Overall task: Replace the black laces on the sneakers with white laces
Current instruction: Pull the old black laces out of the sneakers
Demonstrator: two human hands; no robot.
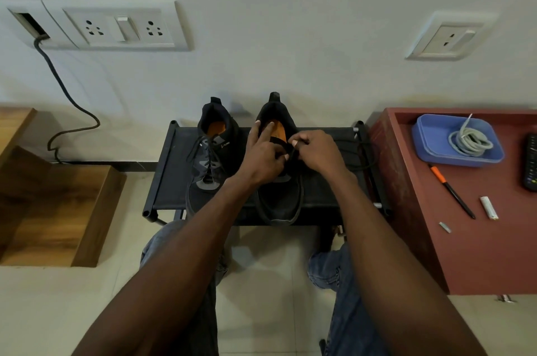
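Your left hand [263,156] rests on the right-hand sneaker [279,163] at the frame's centre, two fingers stretched into its orange opening, thumb pinching the black lace [356,156]. Your right hand [316,152] pinches that same lace, which trails rightward over the black rack [171,181]. The left-hand sneaker [210,158] stays laced in black. The white laces [469,142] lie coiled in the blue tray [430,140], on the red table [479,254] at right.

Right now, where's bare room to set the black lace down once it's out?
Free: the red table in front of the pen, and the rack left of the left sneaker. Crowded: around the right sneaker, where both hands work.
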